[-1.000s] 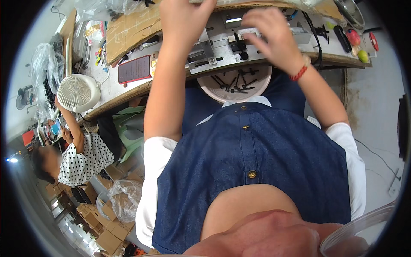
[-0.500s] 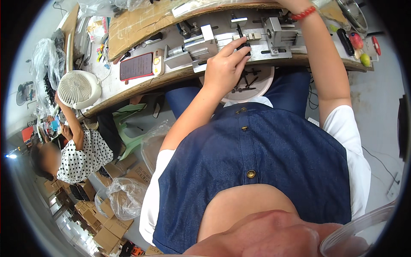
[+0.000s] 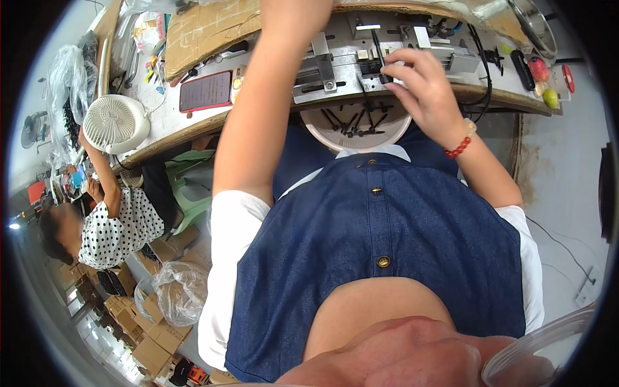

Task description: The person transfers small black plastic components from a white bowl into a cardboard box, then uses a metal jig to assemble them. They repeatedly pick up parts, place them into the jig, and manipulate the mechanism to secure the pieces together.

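My right hand [image 3: 422, 90] is closed, thumb and fingertips pinching the end of a thin black rod-shaped part [image 3: 379, 48] over the metal fixture. Up at the top edge, my left hand [image 3: 295, 16] is partly cut off; its fingers are out of view. The metal clamping fixture [image 3: 314, 77] lies on the bench, with silver blocks on either side of the part. Below the bench edge, a round whitish bowl [image 3: 322, 134] on my lap holds several black rod-like pieces [image 3: 353, 121]. A blurred thin dark piece shows above the bowl.
A phone [image 3: 205, 91] with a red edge and a white fan [image 3: 116, 129] stand left on the bench. Cardboard [image 3: 209, 35] lies behind. Black cables [image 3: 483, 77] hang over the right edge. A co-worker in a dotted top [image 3: 122, 226] sits at the left.
My left hand has left the fixture and reached up to the top edge. My right hand has come down from the top right and taken hold of the black part.
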A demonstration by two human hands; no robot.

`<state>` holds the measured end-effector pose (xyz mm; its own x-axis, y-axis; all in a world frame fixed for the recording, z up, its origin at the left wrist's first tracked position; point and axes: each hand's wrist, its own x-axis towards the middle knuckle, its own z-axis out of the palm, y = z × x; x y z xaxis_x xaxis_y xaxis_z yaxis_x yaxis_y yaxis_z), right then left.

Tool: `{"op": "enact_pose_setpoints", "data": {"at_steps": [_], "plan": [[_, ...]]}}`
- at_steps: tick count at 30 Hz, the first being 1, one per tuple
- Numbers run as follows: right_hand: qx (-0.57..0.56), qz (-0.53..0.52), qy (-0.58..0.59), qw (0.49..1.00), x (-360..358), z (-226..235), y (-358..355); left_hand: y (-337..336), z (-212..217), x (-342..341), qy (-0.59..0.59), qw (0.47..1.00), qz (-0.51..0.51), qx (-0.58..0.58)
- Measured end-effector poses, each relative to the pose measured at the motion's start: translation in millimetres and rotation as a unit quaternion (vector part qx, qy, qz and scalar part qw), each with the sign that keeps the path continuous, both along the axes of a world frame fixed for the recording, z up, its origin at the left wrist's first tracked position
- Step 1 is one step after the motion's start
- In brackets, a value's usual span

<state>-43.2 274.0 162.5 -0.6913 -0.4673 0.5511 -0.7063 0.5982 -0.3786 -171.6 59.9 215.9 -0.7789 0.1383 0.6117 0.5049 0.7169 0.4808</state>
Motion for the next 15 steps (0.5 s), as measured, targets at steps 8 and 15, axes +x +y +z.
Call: {"op": "enact_pose_setpoints", "data": {"at_steps": [8, 15], "plan": [[0.153, -0.054, 0.082, 0.983, -6.3, -28.9, -13.0, 2.8, 18.9, -46.1, -0.096, 0.967, 0.123, -0.202], [0.158, -0.047, 0.084, 0.983, -8.8, -28.4, -10.5, -16.5, 14.2, 3.9, -0.076, 0.996, 0.014, 0.049]]}}
